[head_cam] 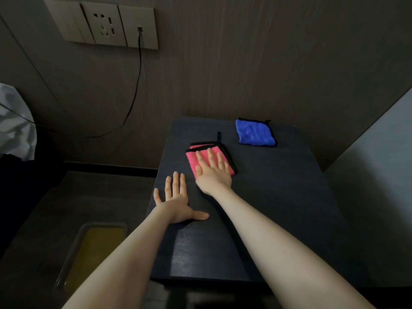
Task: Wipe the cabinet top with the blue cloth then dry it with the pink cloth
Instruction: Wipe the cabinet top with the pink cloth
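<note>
Pressing flat on the folded pink cloth (209,157), the right hand (213,172) has a released grip; the left hand (176,199) lies spread on the cabinet top (278,197), blue cloth (256,132) near the back.

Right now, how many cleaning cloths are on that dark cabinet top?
2. The pink cloth lies folded near the middle, under the flat right hand. The blue cloth lies apart from it near the back wall, untouched. None seems hidden.

Cabinet top (278,197): right hand (214,172) flat on pink cloth (192,160); blue cloth (255,134) beyond; left hand (176,201) flat at near-left edge.
</note>
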